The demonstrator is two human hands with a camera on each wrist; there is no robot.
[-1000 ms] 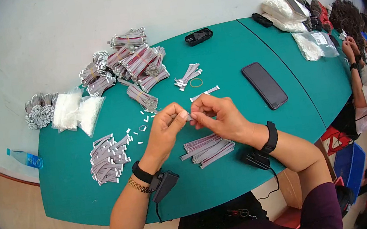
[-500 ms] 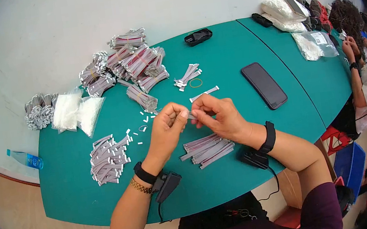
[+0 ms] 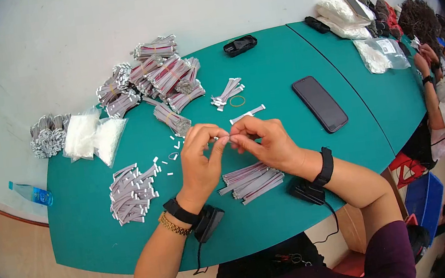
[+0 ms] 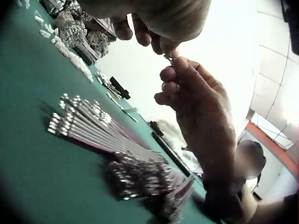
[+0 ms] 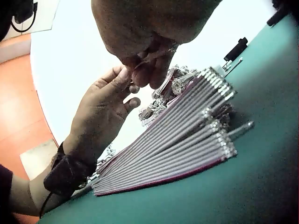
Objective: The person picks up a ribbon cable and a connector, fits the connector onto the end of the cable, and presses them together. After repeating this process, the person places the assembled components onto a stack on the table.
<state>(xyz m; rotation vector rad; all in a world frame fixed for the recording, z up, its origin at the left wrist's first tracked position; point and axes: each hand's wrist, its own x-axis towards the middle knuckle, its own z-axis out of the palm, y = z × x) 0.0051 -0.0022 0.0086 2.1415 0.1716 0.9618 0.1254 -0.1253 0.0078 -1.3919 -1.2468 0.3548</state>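
Both hands meet fingertip to fingertip above the green table. The left hand (image 3: 199,155) pinches one end of a small strip between thumb and forefinger. From the other side the right hand (image 3: 267,142) pinches the same piece, a short cable whose thin part (image 5: 152,58) shows under the right fingers in the right wrist view. Most of it is hidden by fingers. Below the hands lies a fanned bundle of grey ribbon cables (image 3: 253,182) with metal-tipped ends. A pile of cables with white connectors (image 3: 131,194) lies left of the left hand.
Tied cable bundles (image 3: 170,73) are heaped at the back left beside bags of white parts (image 3: 82,135). Loose white connectors (image 3: 177,145) lie near the left hand. A phone (image 3: 320,103) lies to the right, with a rubber band (image 3: 237,101) and a black case (image 3: 240,45) farther back.
The left wrist has turned and shifted slightly right, and its fingers now stand more upright. The right hand has barely moved. Both still pinch at the same place.
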